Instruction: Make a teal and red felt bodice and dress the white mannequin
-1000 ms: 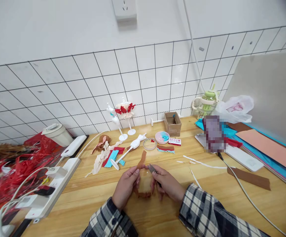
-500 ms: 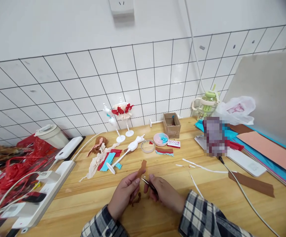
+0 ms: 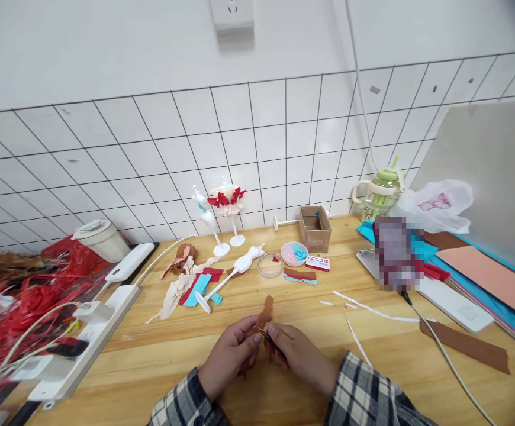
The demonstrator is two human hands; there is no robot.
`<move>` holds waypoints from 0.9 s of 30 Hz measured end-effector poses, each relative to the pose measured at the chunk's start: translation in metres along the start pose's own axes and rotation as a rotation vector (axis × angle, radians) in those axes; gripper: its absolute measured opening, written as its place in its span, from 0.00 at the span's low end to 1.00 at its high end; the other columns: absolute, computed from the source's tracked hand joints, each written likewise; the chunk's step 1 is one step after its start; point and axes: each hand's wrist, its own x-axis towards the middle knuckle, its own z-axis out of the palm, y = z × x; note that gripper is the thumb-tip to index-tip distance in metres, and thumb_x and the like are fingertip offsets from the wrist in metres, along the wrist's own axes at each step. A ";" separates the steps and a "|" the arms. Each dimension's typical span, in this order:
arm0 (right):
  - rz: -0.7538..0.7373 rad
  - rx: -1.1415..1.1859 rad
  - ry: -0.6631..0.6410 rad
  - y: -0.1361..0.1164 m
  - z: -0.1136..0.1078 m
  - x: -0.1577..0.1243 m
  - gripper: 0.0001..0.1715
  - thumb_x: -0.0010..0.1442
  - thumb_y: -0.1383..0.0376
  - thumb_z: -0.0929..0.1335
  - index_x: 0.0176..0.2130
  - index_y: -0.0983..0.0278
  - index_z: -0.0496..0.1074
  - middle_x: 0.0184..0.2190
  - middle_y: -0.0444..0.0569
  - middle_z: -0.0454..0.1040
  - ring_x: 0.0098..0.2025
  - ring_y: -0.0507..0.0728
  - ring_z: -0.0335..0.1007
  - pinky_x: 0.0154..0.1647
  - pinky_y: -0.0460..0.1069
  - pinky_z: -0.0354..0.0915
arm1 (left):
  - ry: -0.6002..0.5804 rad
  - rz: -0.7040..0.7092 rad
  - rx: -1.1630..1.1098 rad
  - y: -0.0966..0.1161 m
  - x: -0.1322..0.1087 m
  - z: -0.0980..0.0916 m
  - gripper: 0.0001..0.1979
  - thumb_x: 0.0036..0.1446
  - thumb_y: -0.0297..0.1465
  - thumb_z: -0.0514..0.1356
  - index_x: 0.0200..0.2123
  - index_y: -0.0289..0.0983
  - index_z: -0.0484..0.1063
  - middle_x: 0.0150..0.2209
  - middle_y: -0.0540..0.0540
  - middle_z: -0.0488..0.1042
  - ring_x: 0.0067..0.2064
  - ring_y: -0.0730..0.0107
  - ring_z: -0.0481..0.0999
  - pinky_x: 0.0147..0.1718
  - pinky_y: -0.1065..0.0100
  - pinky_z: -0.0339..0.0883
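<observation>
My left hand [image 3: 231, 354] is closed on a narrow brown crepe paper strip [image 3: 266, 309], whose free end sticks up past the fingertips. My right hand [image 3: 296, 354] grips dark, slim tweezers [image 3: 264, 335]; their tips touch the strip beside my left thumb. Both hands meet low over the table, and the lower part of the strip is hidden behind the fingers. Beyond them a white mini mannequin [image 3: 245, 260] lies on its side by a silver ring [image 3: 270, 265]. Torn crepe paper pieces [image 3: 175, 294] in cream, red and blue lie to its left.
Two small mannequins stand at the wall, one wearing a red-bowed ruffle [image 3: 228, 201]. Further right are a pink bowl [image 3: 293, 254], a cardboard box [image 3: 315, 229] and a green-lidded bottle [image 3: 382, 192]. A power strip [image 3: 84, 349] lies left; a cable [image 3: 448, 361] crosses the right side.
My right hand has moved left against my left hand, bringing the tweezers' tips onto the brown strip. The whole view has shifted slightly.
</observation>
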 end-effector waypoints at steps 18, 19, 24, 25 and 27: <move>0.054 0.117 0.004 0.000 0.001 -0.001 0.37 0.51 0.31 0.57 0.23 0.62 0.59 0.19 0.41 0.58 0.19 0.49 0.49 0.20 0.46 0.47 | -0.014 0.072 -0.003 -0.005 0.001 -0.008 0.27 0.48 0.45 0.66 0.48 0.37 0.66 0.22 0.55 0.69 0.17 0.80 0.63 0.15 0.77 0.54; 0.061 0.139 -0.004 -0.003 0.001 -0.002 0.37 0.51 0.31 0.58 0.23 0.62 0.59 0.19 0.40 0.57 0.19 0.48 0.47 0.20 0.46 0.47 | -0.014 0.098 -0.020 -0.003 0.000 -0.009 0.29 0.49 0.45 0.66 0.51 0.38 0.64 0.23 0.55 0.70 0.18 0.80 0.64 0.16 0.77 0.55; 0.041 0.146 -0.028 -0.011 0.005 -0.006 0.37 0.51 0.31 0.58 0.24 0.62 0.60 0.16 0.39 0.55 0.16 0.47 0.45 0.16 0.44 0.44 | -0.104 0.137 -0.036 0.003 -0.003 -0.008 0.33 0.50 0.40 0.67 0.57 0.39 0.62 0.28 0.50 0.75 0.24 0.75 0.71 0.23 0.75 0.61; 0.058 0.165 -0.025 -0.011 0.006 -0.008 0.37 0.50 0.31 0.58 0.24 0.62 0.60 0.16 0.38 0.55 0.16 0.46 0.45 0.15 0.44 0.43 | -0.122 0.131 -0.031 0.004 -0.003 -0.006 0.28 0.50 0.39 0.67 0.52 0.38 0.68 0.27 0.49 0.76 0.25 0.76 0.71 0.25 0.74 0.61; 0.125 0.242 -0.023 -0.010 0.010 -0.012 0.38 0.49 0.31 0.59 0.27 0.62 0.61 0.15 0.38 0.56 0.14 0.46 0.45 0.12 0.43 0.42 | -0.135 0.123 -0.030 0.005 -0.003 -0.004 0.19 0.50 0.39 0.67 0.43 0.35 0.74 0.26 0.49 0.76 0.25 0.76 0.70 0.26 0.74 0.61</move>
